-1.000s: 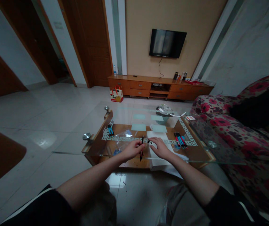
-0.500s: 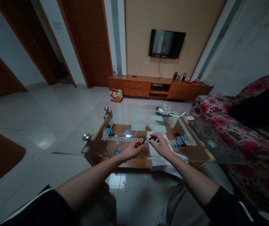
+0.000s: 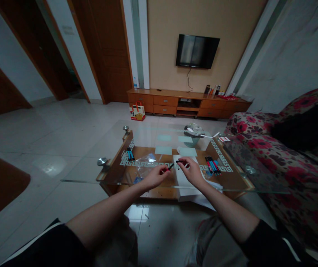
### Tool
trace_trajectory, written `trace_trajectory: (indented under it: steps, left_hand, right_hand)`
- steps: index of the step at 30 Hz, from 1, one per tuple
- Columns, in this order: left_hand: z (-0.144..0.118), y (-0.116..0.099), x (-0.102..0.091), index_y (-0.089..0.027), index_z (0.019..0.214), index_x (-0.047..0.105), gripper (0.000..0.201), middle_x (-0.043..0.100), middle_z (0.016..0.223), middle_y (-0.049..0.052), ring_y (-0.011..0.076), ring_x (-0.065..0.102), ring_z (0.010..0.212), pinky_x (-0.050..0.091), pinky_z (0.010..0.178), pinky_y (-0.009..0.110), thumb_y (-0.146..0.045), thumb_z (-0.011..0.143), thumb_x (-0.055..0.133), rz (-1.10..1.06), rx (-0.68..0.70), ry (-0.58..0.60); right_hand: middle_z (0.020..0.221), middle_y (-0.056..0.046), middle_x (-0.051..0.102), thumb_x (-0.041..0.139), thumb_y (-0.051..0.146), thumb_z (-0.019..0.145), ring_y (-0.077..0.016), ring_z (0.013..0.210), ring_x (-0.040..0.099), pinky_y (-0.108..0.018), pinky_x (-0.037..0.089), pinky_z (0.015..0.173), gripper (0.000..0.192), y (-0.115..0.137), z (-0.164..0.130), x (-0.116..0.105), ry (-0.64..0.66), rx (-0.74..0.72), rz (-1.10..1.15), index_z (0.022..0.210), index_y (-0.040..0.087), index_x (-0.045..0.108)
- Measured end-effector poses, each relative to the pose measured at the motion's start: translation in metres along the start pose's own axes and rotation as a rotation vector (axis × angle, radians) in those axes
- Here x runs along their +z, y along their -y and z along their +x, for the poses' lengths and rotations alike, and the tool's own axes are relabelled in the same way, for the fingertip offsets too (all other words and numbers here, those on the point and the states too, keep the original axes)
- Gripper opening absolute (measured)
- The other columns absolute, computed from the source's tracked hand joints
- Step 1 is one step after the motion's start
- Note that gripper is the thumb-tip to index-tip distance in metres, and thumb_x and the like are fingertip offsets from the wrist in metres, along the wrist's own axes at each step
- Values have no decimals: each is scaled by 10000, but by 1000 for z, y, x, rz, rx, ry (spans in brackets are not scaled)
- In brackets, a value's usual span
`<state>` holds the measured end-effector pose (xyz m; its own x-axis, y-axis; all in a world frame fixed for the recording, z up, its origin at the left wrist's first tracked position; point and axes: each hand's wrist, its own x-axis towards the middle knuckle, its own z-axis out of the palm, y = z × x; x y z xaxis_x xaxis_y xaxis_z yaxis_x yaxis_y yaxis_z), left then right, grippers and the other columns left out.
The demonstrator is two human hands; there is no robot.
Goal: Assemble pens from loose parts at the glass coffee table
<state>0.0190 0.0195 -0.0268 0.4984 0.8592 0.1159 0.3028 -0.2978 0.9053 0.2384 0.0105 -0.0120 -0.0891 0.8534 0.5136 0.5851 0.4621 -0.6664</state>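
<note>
- A glass-topped coffee table (image 3: 114, 177) with a wooden frame under the pane spreads beneath both hands and runs well beyond them on either side.
- A flowered sofa (image 3: 292, 167) fills the space out past the right hand, its arm just beside the table's right end.
- A white sheet of paper (image 3: 182, 185) lies on the glass directly under the right hand and reaches back toward the person's knees.
- A crumpled clear plastic bag (image 3: 144, 162) sits just ahead of the left hand, a little to its outer side.
- The left hand (image 3: 155, 177) is closed around the body of a red-and-black pen (image 3: 169, 168), whose dark tip pokes out beyond the knuckles, angled up toward the other hand.
- The right hand (image 3: 192, 171) hovers over the paper, thumb and forefinger pinched on a small black pen cap (image 3: 180, 161), held roughly level.
- Pen tip and cap are near each other but apart, with a small gap between; the two hands themselves do not touch.
- A row of coloured pens (image 3: 212, 165) lies on the glass just outside the right hand.
- A pair of blue pens (image 3: 130, 154) rests farther out, ahead of the left hand, beyond the bag.
</note>
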Motion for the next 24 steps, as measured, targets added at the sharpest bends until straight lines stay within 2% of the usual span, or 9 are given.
trace_trajectory:
  steps: [8,17,24]
  left_hand:
    - [-1,-4,0,-157,854,644,273,609,754,0,144,520,690,376,637,245,-401,900,530,28,31,-33]
    - [-2,-9,-1,-152,846,655,263,626,747,5,147,527,682,372,628,244,-397,876,565,16,-7,-45]
    - [0,-5,0,-152,813,642,258,590,698,-8,139,509,657,356,606,238,-391,870,565,25,-3,-51]
  right_hand:
    - [998,-73,687,597,323,917,-194,800,619,-336,517,723,195,1,0,-1,13,-24,0,1063,224,680]
    - [986,-76,667,566,283,930,-190,801,607,-338,520,737,216,5,-1,-2,47,-63,3,1107,233,680]
    - [996,-74,643,541,242,929,-185,825,599,-313,517,688,236,5,-1,-2,73,-82,5,1121,242,678]
